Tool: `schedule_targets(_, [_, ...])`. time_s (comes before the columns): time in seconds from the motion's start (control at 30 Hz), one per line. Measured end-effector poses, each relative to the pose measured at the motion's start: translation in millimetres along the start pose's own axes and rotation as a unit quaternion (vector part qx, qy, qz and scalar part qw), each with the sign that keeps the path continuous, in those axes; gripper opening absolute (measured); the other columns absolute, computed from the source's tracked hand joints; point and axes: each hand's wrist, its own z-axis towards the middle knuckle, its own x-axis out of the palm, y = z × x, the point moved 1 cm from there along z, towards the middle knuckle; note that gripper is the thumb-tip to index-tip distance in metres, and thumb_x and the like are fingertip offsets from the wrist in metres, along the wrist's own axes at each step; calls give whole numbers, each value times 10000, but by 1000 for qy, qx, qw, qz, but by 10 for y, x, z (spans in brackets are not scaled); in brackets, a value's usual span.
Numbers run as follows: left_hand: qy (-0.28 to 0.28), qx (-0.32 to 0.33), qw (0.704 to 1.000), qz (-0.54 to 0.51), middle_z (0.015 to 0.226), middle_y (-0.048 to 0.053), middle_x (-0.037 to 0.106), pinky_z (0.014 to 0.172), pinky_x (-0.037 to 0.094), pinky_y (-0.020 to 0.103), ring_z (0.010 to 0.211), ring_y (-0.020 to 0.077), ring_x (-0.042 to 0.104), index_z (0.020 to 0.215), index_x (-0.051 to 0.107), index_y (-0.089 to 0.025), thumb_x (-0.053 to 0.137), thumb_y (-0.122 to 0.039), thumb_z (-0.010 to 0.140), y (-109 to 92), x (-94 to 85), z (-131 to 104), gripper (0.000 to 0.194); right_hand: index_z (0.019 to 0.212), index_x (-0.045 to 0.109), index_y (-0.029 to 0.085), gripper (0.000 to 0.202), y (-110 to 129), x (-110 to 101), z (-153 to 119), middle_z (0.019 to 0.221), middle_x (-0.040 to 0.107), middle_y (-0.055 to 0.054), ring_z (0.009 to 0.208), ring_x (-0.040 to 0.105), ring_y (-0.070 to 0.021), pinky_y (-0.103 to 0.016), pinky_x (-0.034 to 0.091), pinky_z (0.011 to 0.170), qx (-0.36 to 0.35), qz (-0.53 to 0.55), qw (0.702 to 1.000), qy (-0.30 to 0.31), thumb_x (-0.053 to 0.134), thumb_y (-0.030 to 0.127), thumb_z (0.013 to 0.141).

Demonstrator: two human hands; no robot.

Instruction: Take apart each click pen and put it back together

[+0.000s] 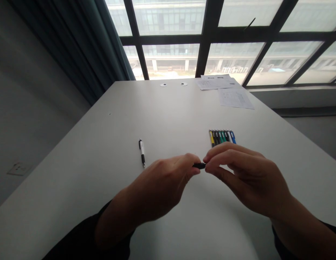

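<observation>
My left hand (165, 184) is closed on a black pen (199, 165), gripping one side of it. The fingertips of my right hand (246, 177) pinch the other end. Only a short dark middle piece of the pen shows between the two hands. A white pen with a black grip (141, 151) lies on the table to the left, beyond my left hand. Behind my right hand is a row of several pens (220, 137) side by side, yellow, black, green, white and blue, their lower ends hidden by that hand.
The white table (168, 115) reaches to the window (170, 57). Printed papers (235, 98) lie at its far right corner. Two round inserts (163, 85) sit near the far edge. A dark curtain (84, 43) hangs at the left.
</observation>
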Motion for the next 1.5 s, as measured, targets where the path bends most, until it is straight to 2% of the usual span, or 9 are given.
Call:
schedule_targets(0.23, [-12,-6,999,33,747,-6,624,593,432,251,623,126,550,857,600,-168,438,-305,1051,-47,-21,15,288,1080,667,219,230,-8,16,-64,1018,727,-49,930,702,-165,-280,585,808,14,31,999,-11,717,97,891])
schedule_targets(0.43, [-1,-26,999,46,776,19,651,597,441,265,630,145,579,941,636,-160,417,-355,1061,-12,3,4,318,945,700,208,71,9,13,-41,801,733,-6,676,677,-122,-238,551,627,32,-13,999,-3,729,157,905])
schedule_targets(0.6, [3,-29,999,33,826,17,677,630,460,262,658,143,606,1045,627,-178,402,-332,1066,-9,7,-11,273,952,716,206,178,34,-3,-13,972,750,-57,858,723,-159,-264,590,737,-37,2,999,-10,659,47,896])
schedule_targets(0.97, [-30,-21,996,84,624,-52,534,491,297,231,490,92,409,741,507,-191,508,-407,1009,-12,-14,33,344,1018,711,232,241,32,-8,-41,966,776,-37,895,744,-177,-289,616,781,-11,19,999,-24,755,64,851])
schedule_targets(1.17, [-46,15,996,80,735,-13,659,593,417,216,606,101,558,921,639,-187,466,-216,999,-3,9,29,192,1006,709,238,209,36,-22,-33,957,781,-34,885,745,-178,-290,613,773,-9,0,1000,-26,752,89,866])
schedule_targets(1.27, [-72,22,994,78,717,-24,639,576,409,205,578,85,525,917,644,-175,467,-154,964,10,23,31,184,984,695,227,151,18,-73,-29,929,778,-30,854,736,-167,-284,597,774,-13,-29,999,-32,749,129,882])
schedule_targets(1.33, [-102,20,992,75,683,-41,592,552,384,198,550,73,474,896,634,-166,485,-159,962,20,22,32,164,950,687,211,74,-62,-73,-23,873,765,-28,779,715,-154,-274,573,727,3,-74,997,-6,733,179,901])
schedule_targets(1.4, [-124,16,990,72,657,-55,545,546,369,194,540,67,440,884,628,-162,499,-169,966,27,17,30,153,888,681,191,42,-222,-9,-20,808,739,-29,690,672,-145,-268,530,658,67,-140,984,84,698,211,920])
schedule_targets(1.5, [-122,6,990,73,641,-61,511,545,359,195,537,66,421,853,626,-162,504,-180,966,29,12,28,167,774,670,166,157,-540,171,-50,785,728,-63,666,640,-159,-274,455,615,219,-265,891,296,641,187,926])
